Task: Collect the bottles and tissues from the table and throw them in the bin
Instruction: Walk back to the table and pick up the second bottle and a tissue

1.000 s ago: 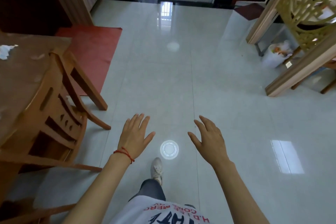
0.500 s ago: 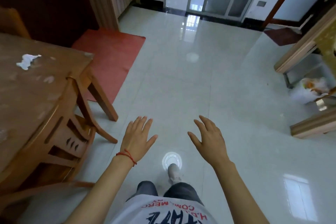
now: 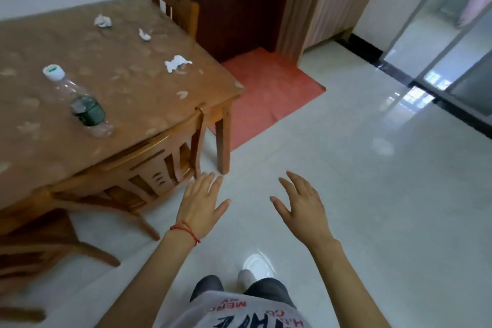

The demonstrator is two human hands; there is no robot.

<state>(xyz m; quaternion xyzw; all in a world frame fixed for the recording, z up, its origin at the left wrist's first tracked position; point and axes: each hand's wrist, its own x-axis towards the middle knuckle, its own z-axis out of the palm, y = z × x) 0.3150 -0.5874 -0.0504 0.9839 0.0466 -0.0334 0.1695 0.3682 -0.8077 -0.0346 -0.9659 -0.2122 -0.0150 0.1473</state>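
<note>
The fingers [image 3: 210,181] of the left hand [image 3: 199,205] are spread and hold nothing; the fingers [image 3: 291,181] of the right hand [image 3: 303,205] are likewise splayed and empty. Both hands hang over bare pale floor [image 3: 372,208], just off the near corner of the desk [image 3: 127,93]. A red cord [image 3: 186,229] circles the left wrist.

On the desk a clear plastic bottle [image 3: 80,104] stands with a white cap and a dark green label, near the desk's front edge. Three crumpled white tissues lie farther in: one [image 3: 177,62] toward the desk's right edge, one [image 3: 144,34] beyond it, one [image 3: 103,21] toward the far side.

A wooden chair [image 3: 149,168] is tucked under the desk's front edge. Right of the desk lies a red mat [image 3: 266,93], then open tiled floor.
</note>
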